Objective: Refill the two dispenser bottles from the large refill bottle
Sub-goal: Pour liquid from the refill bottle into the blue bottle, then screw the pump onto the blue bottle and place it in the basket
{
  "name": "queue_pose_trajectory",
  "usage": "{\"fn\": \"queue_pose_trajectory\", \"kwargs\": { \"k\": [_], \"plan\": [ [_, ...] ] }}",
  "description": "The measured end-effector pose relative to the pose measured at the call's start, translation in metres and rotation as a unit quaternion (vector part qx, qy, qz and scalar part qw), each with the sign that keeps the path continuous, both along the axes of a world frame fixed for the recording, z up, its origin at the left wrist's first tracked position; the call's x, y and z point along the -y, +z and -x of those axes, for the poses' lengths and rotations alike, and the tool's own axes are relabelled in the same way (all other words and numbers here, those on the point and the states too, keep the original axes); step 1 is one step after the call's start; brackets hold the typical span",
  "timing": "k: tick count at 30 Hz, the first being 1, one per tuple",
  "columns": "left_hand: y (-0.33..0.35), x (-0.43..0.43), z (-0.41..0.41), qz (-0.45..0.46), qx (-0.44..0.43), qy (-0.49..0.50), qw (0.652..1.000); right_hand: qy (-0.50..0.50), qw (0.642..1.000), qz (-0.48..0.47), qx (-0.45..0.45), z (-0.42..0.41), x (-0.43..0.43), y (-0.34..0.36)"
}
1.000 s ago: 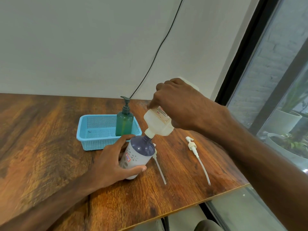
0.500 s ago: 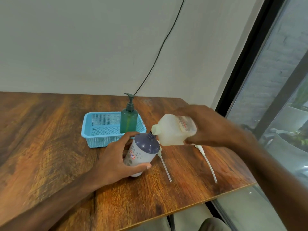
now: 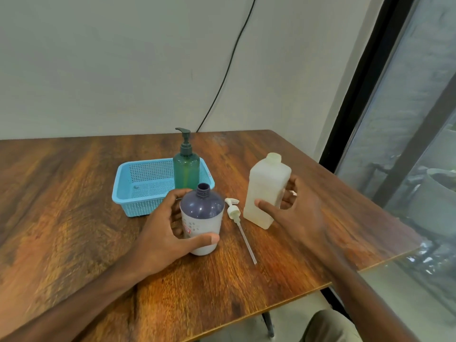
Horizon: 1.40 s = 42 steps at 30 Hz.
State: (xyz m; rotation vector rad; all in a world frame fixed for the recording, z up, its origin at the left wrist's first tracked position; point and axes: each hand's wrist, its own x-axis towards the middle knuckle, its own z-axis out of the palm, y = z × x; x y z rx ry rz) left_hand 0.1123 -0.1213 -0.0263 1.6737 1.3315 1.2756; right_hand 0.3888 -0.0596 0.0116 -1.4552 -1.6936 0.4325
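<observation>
The large white refill bottle (image 3: pixel 265 188) stands upright and uncapped on the wooden table (image 3: pixel 74 206), and my right hand (image 3: pixel 293 213) grips its lower side. My left hand (image 3: pixel 162 233) holds the purple-topped dispenser bottle (image 3: pixel 201 218), which stands open without its pump. A white pump head with its long tube (image 3: pixel 237 218) lies on the table between the two bottles. The green dispenser bottle (image 3: pixel 186 166), with its dark pump fitted, stands in the right end of the blue basket (image 3: pixel 138 191).
The table's right edge (image 3: pixel 370 267) runs close to my right arm, with a glass window and a pot beyond. A black cable (image 3: pixel 222 87) hangs down the wall behind the basket.
My right hand swung the refill bottle from tilted over the purple-topped bottle's neck to upright and set it down on the table to the right. My left hand stayed on the purple-topped bottle.
</observation>
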Motion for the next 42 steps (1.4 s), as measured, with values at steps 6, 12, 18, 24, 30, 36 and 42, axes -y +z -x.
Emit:
{"fn": "queue_pose_trajectory", "kwargs": {
  "k": [6,12,18,24,30,36,42],
  "plan": [
    [-0.003,-0.001,-0.001,0.007,-0.005,-0.001,1.0,-0.013,0.999,0.016,-0.038,0.001,0.004,-0.012],
    [0.002,0.001,-0.005,-0.017,-0.049,0.016,0.999,-0.082,0.992,-0.094,-0.014,0.01,0.031,-0.008],
    [0.005,0.002,-0.004,-0.029,-0.066,0.016,0.997,0.021,0.976,-0.202,0.084,0.047,0.054,0.007],
    [0.007,0.003,-0.005,-0.049,-0.064,0.017,0.997,0.132,0.956,0.043,0.26,0.077,0.041,0.02],
    [0.007,0.002,-0.004,-0.052,-0.057,0.011,0.997,0.099,0.946,0.069,0.3,0.083,0.035,0.011],
    [0.005,0.001,-0.004,-0.053,-0.076,0.019,0.996,0.099,0.955,0.09,0.266,0.071,0.037,0.001],
    [0.005,0.001,-0.003,-0.052,-0.085,0.02,0.995,0.116,0.98,0.064,0.152,0.067,0.036,0.014]
  ]
}}
